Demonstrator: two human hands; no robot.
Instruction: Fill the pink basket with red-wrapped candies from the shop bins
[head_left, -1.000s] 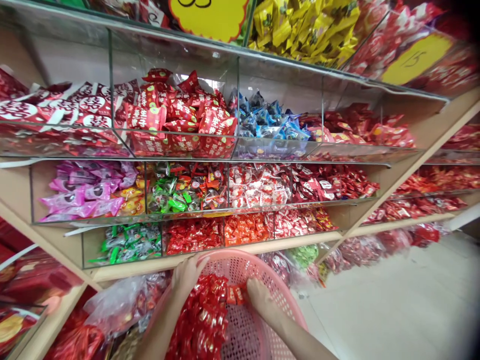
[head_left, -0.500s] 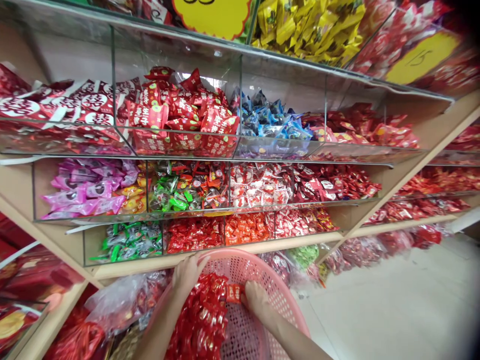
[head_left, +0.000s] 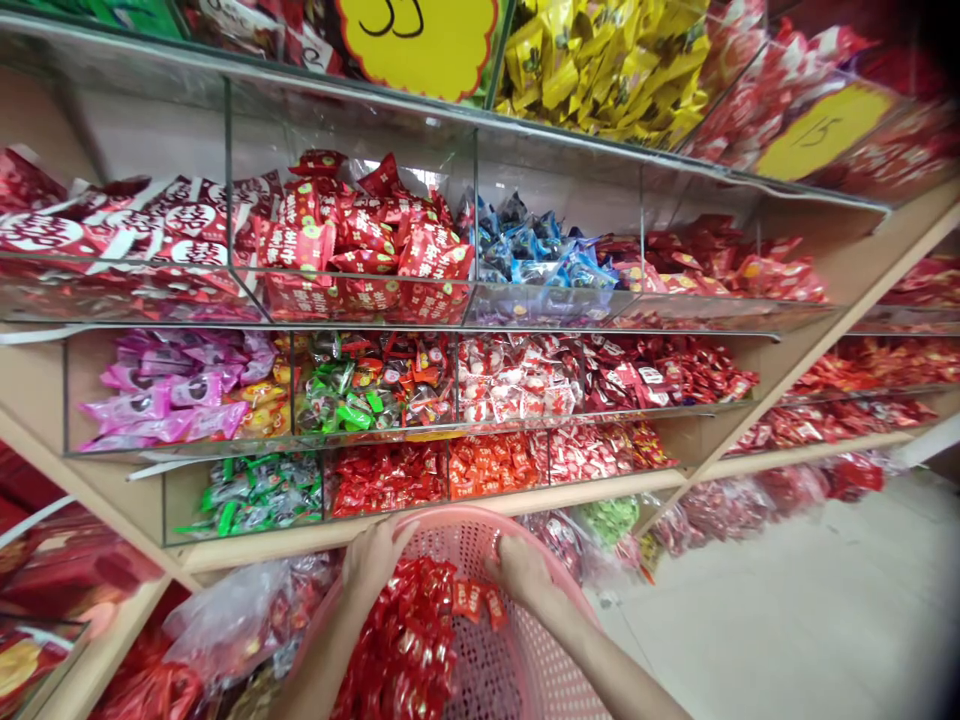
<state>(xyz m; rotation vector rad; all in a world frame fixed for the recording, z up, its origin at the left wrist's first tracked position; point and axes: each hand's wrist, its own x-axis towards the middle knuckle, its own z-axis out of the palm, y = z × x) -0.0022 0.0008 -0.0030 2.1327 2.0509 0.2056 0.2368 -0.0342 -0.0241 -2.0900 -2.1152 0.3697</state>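
My L hand [head_left: 370,560] grips the pink perforated plastic basket [head_left: 450,532]; R hand [head_left: 521,570] curled, can't tell round what. Red shiny-wrapped sweets [head_left: 409,650] piled L-side could tip it.

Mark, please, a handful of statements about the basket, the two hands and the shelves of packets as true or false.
1. The basket is pink, with holes in its wall. True.
2. The left hand is at the basket's rim. True.
3. The right hand is in a shelf compartment. False: it is at the basket, over its inside.
4. The heap of red candies lies toward the right of the basket. False: it lies toward the left.
5. The yellow packets are in the lowest shelf row. False: they are at the top of the view.
6. The blue packets are in a higher row than the purple packets. True.
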